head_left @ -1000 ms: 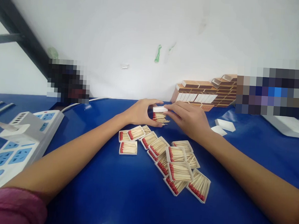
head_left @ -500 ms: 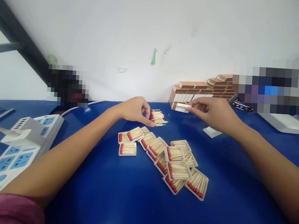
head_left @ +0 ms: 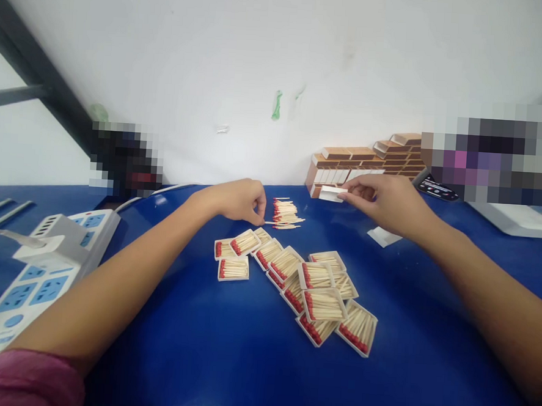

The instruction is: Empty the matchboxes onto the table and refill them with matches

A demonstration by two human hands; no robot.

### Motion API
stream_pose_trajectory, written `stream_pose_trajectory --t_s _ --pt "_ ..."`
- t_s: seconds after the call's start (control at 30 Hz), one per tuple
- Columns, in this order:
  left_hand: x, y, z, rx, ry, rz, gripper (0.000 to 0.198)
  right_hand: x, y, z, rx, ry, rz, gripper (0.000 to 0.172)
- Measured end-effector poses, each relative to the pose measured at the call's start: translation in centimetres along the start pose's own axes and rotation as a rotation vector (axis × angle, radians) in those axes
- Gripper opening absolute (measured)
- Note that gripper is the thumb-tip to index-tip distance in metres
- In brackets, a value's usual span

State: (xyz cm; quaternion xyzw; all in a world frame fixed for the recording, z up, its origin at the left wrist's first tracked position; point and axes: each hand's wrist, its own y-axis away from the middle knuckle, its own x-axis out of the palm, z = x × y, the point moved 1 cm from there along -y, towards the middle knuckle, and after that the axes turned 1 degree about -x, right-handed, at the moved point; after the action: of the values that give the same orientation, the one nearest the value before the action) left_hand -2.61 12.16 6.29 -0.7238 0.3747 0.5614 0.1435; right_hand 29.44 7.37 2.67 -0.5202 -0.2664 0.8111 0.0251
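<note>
Left hand (head_left: 242, 200): thumb and fingertip pinched on one match (head_left: 270, 222), beside the loose match pile (head_left: 286, 211) on the blue table (head_left: 188, 351). Right hand (head_left: 381, 200): clamped on a white tray (head_left: 330, 193), before stacked matchboxes (head_left: 342, 163). Nearer the viewer: match-filled trays (head_left: 324, 305), several overlapping. Far left: power strip (head_left: 23, 295).

1 power strip (head_left: 48, 290), white wall (head_left: 205, 70)

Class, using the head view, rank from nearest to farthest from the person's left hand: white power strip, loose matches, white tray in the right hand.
1. Loose matches: just right of the left hand.
2. White tray: farther right, in the right hand.
3. White power strip: off to the left.
</note>
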Motion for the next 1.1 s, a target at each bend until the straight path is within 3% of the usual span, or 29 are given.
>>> stream_pose_trajectory --t_s 0.2,0.37,0.53,0.7,0.83,0.97,1.03,1.1 --pt "0.2 0.1 -1.5 0.117 0.06 -0.13 0.012 -0.6 -0.1 0.2 0.056 0.04 0.032 0.044" --pt "1.3 -0.2 -2.9 0.211 0.083 -0.167 0.009 0.0 -0.1 -0.5 0.176 0.074 0.19 0.037" --pt "0.7 0.4 -3.3 0.185 0.063 -0.181 0.013 -0.7 0.0 -0.6 0.054 0.203 0.181 0.038" --pt "0.4 0.9 -4.0 0.232 0.138 -0.172 0.024 -0.2 0.2 0.4 -0.042 0.12 0.239 0.04" --pt "0.2 1.0 -4.1 0.235 0.14 -0.228 0.032 0.6 0.0 0.6 -0.069 0.088 0.28 0.027" --pt "-0.1 1.0 -3.6 0.22 0.113 -0.27 0.038 -1.7 0.2 -0.8 0.048 0.077 0.433 0.028" --pt "-0.2 1.0 -3.6 0.212 0.108 -0.281 0.04 -3.5 0.6 -1.6 0.128 0.055 0.566 0.039" --pt "-0.3 1.0 -3.7 0.204 0.111 -0.281 0.04 -5.2 1.0 -2.3 0.171 0.057 0.611 0.054"
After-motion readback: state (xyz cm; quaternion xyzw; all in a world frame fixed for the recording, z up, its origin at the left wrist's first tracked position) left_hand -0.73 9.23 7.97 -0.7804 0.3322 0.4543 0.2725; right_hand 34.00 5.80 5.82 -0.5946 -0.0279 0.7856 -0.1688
